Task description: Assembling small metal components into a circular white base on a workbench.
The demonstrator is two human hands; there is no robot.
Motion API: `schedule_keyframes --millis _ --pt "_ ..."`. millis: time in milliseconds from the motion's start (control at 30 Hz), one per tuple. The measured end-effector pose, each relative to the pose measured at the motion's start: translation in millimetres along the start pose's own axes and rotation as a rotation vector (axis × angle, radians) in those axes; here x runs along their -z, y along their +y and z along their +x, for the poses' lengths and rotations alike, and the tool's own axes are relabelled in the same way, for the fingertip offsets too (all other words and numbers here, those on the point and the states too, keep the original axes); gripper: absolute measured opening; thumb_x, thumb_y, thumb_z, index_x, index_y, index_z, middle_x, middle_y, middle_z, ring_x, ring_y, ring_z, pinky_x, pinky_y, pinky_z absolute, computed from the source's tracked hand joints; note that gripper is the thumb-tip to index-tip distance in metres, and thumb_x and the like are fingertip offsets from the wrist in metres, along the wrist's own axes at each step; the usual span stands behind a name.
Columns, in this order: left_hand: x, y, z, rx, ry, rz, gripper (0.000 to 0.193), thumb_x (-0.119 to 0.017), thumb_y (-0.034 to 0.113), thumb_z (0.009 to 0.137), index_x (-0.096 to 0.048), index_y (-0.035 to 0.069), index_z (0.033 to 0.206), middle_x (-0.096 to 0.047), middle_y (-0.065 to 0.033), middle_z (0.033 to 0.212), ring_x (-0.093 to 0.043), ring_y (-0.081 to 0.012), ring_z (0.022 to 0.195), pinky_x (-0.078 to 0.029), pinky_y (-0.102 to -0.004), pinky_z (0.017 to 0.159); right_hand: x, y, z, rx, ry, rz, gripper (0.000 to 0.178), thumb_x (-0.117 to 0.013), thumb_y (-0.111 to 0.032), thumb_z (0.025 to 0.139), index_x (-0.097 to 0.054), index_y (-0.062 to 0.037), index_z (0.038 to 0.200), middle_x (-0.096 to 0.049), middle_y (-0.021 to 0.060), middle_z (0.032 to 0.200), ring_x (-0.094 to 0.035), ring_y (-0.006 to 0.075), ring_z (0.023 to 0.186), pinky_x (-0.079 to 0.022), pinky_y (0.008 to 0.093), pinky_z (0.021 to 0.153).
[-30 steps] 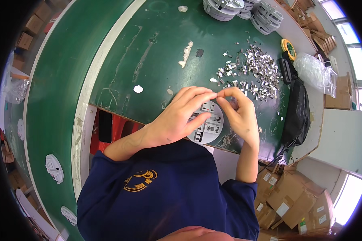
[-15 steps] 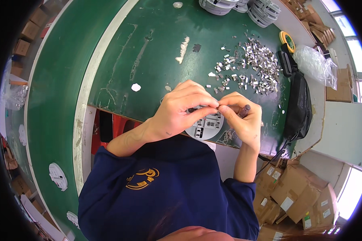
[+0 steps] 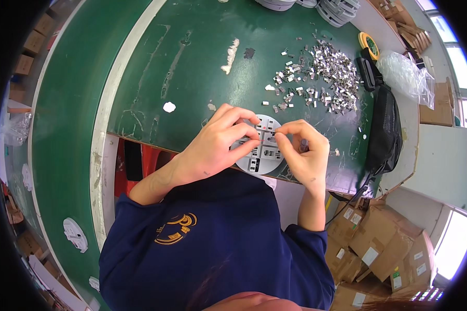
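- While both hands are bent over the near edge of the green bench (image 3: 140, 116), seen in the head view, a round grey disc (image 3: 269, 165) with raised blocks and slots lies between them, close to the person's body.
- The left hand (image 3: 218, 142) lies across the disc's left part, its grip half curled: the index fingertip stands apart from the thumb, with another fingertip nearer to it. Whether anything is caught there, I cannot tell.
- The right hand (image 3: 305, 155) is at the disc's right edge, thumb and index tips brought together; whether a small piece is pinched in them is too fine to see. Its grip is closed around a dark rod (image 3: 304, 145), whose blunt end pokes out between the fingers.
- Beyond the right hand, a loose heap of small metal pieces (image 3: 338, 78) spreads over the bench, with strays toward the disc.
- Right of the heap are a yellow tape roll (image 3: 368, 45), a clear plastic bag (image 3: 406, 80) and a black mesh pouch (image 3: 385, 129).
- Stacked grey round parts (image 3: 338, 11) stand at the far edge.
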State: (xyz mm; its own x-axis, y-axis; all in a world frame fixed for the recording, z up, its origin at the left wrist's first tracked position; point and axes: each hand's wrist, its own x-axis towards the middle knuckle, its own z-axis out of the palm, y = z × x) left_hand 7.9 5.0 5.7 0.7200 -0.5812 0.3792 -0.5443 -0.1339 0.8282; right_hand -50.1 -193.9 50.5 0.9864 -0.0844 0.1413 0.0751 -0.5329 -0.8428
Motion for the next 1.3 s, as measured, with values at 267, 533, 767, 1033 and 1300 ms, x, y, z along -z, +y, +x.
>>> schedule_keyframes --millis 267,533,767,1033,1300 --pt "-3.3 -3.2 -3.0 -0.007 0.054 -0.006 0.01 -0.074 0.008 0.082 -0.065 0.005 0.085 -0.061 -0.0046 0.108 -0.055 -0.0224 0.092 -0.048 -0.0332 0.074 -9.4 10.5 -6.5 0.22 0.024 -0.123 0.011 -0.076 0.0 0.079 -0.068 -0.0033 0.086 -0.069 0.0026 0.076 -0.05 0.006 0.048 -0.039 0.0234 0.043" --pt "-3.8 -3.6 -3.3 0.003 0.052 -0.021 0.01 -0.074 0.008 0.082 -0.065 0.005 0.085 -0.062 -0.005 0.106 -0.055 -0.0228 0.092 -0.049 -0.0335 0.075 -19.2 22.5 -8.5 0.413 0.118 -0.114 0.016 -0.076 0.007 0.074 -0.068 -0.0007 0.086 -0.073 0.0036 0.083 -0.041 0.0024 0.047 -0.031 0.0202 0.043" --pt "-3.2 -4.6 -4.3 0.006 0.044 -0.027 0.011 -0.076 0.005 0.079 -0.067 0.005 0.087 -0.063 -0.0046 0.11 -0.056 -0.022 0.094 -0.048 -0.0335 0.08 -20.1 21.4 -8.8 0.451 0.104 -0.134 0.017 -0.076 0.007 0.074 -0.066 -0.0012 0.086 -0.074 0.0041 0.085 -0.045 0.0035 0.046 -0.033 0.0203 0.042" --pt "-3.4 -5.0 -4.5 0.005 0.041 -0.03 0.014 -0.077 0.004 0.078 -0.068 0.005 0.088 -0.064 -0.0049 0.112 -0.057 -0.0218 0.095 -0.047 -0.0337 0.081 -17.5 17.1 -9.3 0.47 0.046 -0.197 0.017 -0.076 0.006 0.075 -0.065 -0.0011 0.086 -0.073 0.0062 0.086 -0.05 0.0073 0.049 -0.038 0.0218 0.044" --pt "-1.9 -5.3 -8.4 0.0 0.045 -0.033 0.015 -0.077 0.002 0.078 -0.068 0.004 0.089 -0.064 -0.0055 0.111 -0.059 -0.0221 0.096 -0.049 -0.0336 0.081 -9.5 13.4 -1.0 0.376 -0.107 -0.189 0.015 -0.072 0.008 0.079 -0.064 0.0002 0.089 -0.069 0.0103 0.088 -0.066 0.0208 0.067 -0.05 0.0288 0.054"
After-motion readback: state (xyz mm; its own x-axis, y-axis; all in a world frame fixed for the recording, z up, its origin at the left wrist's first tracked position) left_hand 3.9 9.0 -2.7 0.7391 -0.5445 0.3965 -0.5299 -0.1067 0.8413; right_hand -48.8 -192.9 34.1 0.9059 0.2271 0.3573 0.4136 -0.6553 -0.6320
